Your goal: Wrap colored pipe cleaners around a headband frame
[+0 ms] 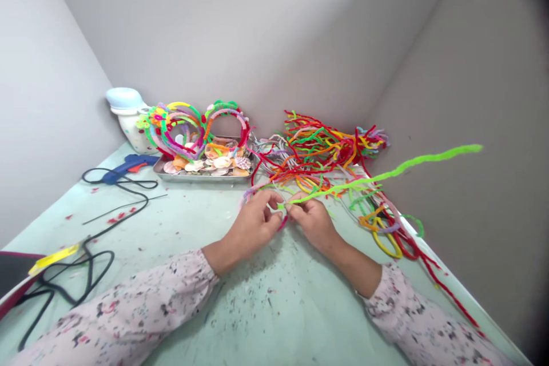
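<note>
Above the pale green tabletop, floral sleeves angled inward, fingertips of the right hand pinching a bright green pipe cleaner, fingers of the left hand curled just beside its end.

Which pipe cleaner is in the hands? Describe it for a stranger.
On the pale green table, the left hand and right hand meet before a tangled pipe-cleaner heap. Between them, the long lime-green pipe cleaner alone stretches out toward the right wall.

One head-worn camera looks forward and down, from just behind the forearms, into the corner of a pale green tabletop between smooth grey walls, close above the left hand and right hand.
</note>
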Tool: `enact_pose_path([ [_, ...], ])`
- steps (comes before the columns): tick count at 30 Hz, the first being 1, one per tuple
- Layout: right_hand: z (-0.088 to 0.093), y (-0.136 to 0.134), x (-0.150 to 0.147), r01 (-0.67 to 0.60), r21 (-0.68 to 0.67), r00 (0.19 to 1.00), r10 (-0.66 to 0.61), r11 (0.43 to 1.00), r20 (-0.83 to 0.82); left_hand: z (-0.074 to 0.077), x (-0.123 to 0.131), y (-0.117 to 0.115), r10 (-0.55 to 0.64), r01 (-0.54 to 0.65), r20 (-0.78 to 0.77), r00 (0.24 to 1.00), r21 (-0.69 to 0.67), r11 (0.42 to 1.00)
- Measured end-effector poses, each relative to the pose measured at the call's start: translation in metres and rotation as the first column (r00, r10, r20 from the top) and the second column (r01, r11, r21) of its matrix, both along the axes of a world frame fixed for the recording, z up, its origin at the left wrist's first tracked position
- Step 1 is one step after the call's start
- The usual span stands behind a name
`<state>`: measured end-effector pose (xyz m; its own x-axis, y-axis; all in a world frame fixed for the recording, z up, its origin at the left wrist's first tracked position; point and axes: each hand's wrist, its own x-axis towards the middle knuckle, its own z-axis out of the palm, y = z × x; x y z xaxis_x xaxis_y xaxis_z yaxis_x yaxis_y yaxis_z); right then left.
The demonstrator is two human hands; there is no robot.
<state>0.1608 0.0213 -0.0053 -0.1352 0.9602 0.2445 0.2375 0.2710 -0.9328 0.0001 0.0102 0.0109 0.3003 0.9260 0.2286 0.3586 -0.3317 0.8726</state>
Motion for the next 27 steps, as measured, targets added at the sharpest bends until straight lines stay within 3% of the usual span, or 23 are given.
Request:
enact_pose_path([
  [5,-0.001,-0.001,0.0,-0.025,-0.027,1.0,0.025,0.999,0.003,0.001,-0.001,-0.004,0.077,-0.006,-0.261,0.962,0.261,0.965],
  [13,-0.002,-0.001,0.0,-0.016,0.064,0.994,0.008,0.998,0.112,0.004,-0.001,-0.004,0.159,-0.061,-0.356,0.921,0.272,0.96],
  [21,0.003,-0.007,-0.004,-0.061,0.181,0.991,0.038,0.982,0.126,0.008,0.0,-0.001,0.138,-0.136,-0.128,0.982,0.023,0.99],
  [27,0.004,-0.008,-0.003,-0.038,0.179,0.99,0.012,0.983,0.139,-0.002,-0.002,0.009,0.137,-0.1,0.118,0.984,-0.277,0.956],
])
